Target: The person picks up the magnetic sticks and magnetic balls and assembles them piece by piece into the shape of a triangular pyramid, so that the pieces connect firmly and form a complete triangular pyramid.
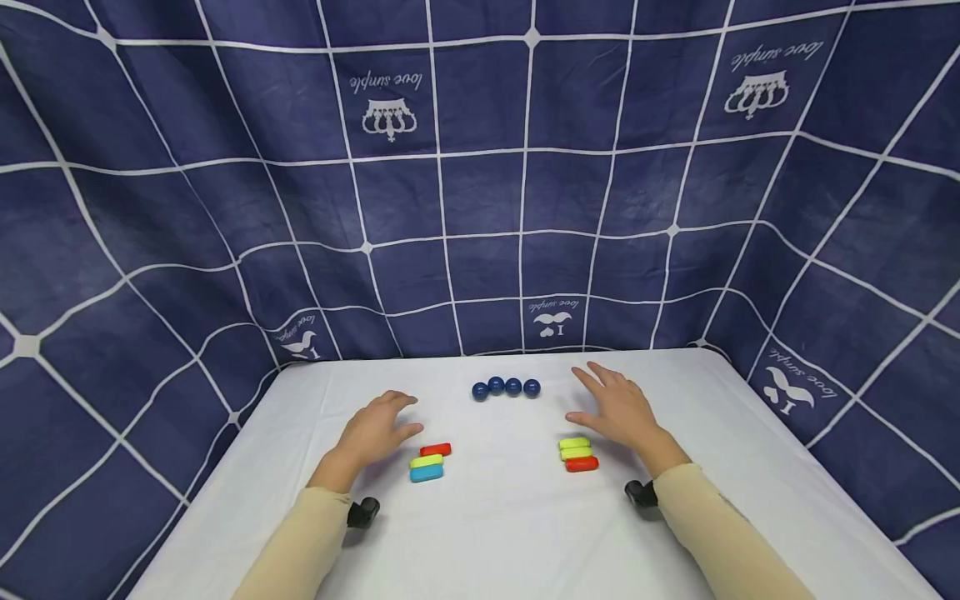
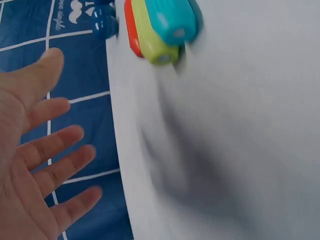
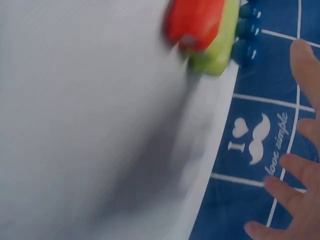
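Observation:
My left hand (image 1: pixel 377 431) hovers over the left side of the white table, fingers spread and holding nothing. Just to its right lie a red rod (image 1: pixel 436 449), a yellow-green rod (image 1: pixel 427 461) and a blue rod (image 1: pixel 427 473), side by side. My right hand (image 1: pixel 617 408) is likewise spread and bare, above the table's right side. Below its thumb sit two yellow-green rods (image 1: pixel 575 448) and a red rod (image 1: pixel 582 464). Dark blue balls (image 1: pixel 513 387) stand in a row between the hands, farther back. In the right wrist view the red rod (image 3: pixel 195 22) looks short and smooth.
A white cloth (image 1: pixel 495 533) covers the table. Behind and on both sides hangs a navy curtain (image 1: pixel 480 200) with a white grid. Each wrist wears a small black camera, the left camera (image 1: pixel 363 512) and the right camera (image 1: pixel 640 494), near the sleeves.

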{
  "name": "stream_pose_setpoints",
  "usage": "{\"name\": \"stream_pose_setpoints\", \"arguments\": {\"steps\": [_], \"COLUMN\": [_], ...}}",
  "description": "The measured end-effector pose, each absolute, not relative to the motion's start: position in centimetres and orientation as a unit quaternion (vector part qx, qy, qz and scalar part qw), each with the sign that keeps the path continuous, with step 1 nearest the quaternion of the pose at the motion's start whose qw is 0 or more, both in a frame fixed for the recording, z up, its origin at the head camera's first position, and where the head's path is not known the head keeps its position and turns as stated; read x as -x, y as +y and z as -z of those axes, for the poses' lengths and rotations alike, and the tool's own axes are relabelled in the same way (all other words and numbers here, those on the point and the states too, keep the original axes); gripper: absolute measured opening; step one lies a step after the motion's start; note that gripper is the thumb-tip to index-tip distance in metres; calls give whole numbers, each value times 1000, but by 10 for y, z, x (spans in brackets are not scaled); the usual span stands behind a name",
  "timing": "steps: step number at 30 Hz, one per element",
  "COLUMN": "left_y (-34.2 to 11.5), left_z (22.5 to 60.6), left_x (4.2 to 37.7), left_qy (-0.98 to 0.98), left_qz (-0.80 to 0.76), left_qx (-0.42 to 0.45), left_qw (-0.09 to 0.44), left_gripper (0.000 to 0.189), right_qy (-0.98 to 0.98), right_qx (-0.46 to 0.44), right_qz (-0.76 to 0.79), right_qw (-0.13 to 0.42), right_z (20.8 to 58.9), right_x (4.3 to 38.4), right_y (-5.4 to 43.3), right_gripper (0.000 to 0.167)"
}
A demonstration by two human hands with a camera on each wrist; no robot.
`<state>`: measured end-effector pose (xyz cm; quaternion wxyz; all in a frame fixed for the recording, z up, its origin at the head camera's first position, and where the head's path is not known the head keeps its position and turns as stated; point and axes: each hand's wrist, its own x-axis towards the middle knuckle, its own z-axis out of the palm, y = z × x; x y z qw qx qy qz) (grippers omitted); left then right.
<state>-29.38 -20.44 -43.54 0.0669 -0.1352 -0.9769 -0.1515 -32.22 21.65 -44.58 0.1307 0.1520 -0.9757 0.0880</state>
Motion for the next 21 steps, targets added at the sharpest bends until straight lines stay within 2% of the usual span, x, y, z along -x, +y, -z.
{"name": "stream_pose_setpoints", "arguments": {"steps": [7, 15, 21], "left_y": [-190, -185, -187], "left_z": [443, 456, 461], "left_x": [300, 303, 303], "left_qy": [-957, -931, -922], "left_qz": [267, 348, 374], "left_qx": [117, 104, 91], "left_qw": [5, -27, -51], "left_gripper": [26, 22, 18], "right_qy": [-968, -938, -913], "right_qx": [-134, -111, -86], "right_qz": [-202, -326, -398], "right_qw": [67, 39, 1], "right_z": [442, 451, 453], "right_x": [340, 362, 373], "right_y": [190, 171, 160], "right_gripper": [70, 53, 50]}}
